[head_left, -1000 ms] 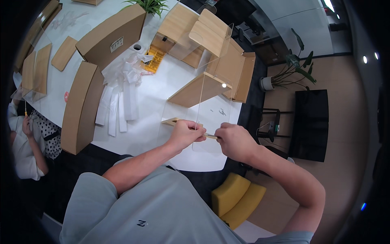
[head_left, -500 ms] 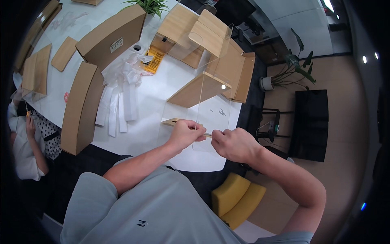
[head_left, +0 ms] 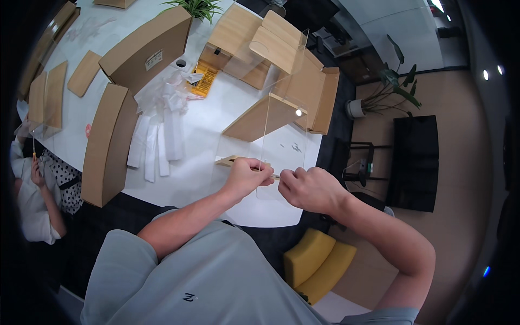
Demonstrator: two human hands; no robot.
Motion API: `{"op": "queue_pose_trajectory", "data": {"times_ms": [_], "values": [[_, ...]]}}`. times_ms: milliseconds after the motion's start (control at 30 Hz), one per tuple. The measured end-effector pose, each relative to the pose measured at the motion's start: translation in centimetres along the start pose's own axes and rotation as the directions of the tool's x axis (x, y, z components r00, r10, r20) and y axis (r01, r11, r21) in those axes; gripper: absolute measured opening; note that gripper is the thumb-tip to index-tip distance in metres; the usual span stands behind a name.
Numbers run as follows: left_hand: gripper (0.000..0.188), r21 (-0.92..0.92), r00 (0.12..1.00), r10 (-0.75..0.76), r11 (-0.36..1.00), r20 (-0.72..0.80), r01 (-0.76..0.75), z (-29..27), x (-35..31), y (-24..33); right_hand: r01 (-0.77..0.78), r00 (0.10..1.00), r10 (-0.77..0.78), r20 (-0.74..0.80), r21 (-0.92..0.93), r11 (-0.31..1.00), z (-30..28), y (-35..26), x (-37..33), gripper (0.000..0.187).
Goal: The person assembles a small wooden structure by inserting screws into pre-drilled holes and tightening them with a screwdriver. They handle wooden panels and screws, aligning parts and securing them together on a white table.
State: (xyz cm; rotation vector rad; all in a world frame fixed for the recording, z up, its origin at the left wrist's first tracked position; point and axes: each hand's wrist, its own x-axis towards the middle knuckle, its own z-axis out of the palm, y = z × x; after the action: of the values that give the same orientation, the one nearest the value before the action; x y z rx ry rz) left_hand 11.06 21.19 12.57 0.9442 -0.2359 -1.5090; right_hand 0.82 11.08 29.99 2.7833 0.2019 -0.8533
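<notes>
Pinching thin wood strip (head_left: 234, 160) at near surface (head_left: 206, 124) edge: left hand (head_left: 246, 177) grip clamped on strip, right hand (head_left: 309, 188) grip closed on its end. Clear panel (head_left: 284, 141) stands behind. Next: steady, fine alignment.

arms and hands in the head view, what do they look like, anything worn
Both forearms are bare, with no gloves, watch or rings that show. The left hand and right hand come out of short sleeves of a light grey-green t-shirt with a small dark mark on the chest.
</notes>
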Motion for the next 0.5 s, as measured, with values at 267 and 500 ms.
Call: {"op": "queue_pose_trajectory", "data": {"times_ms": [267, 500], "values": [[0.016, -0.008, 1.000, -0.016, 1.000, -0.008, 0.016, -0.1, 0.0, -0.5, -0.657, 0.703, 0.507, 0.498, 0.729, 0.194, 0.4, 0.9, 1.5, 0.012], [0.018, 0.015, 1.000, -0.013, 1.000, 0.018, 0.013, -0.2, 0.4, -0.8, -0.493, 0.868, 0.415, 0.273, 0.574, 0.654, 0.0, 0.7, 0.9, 0.012]]}}
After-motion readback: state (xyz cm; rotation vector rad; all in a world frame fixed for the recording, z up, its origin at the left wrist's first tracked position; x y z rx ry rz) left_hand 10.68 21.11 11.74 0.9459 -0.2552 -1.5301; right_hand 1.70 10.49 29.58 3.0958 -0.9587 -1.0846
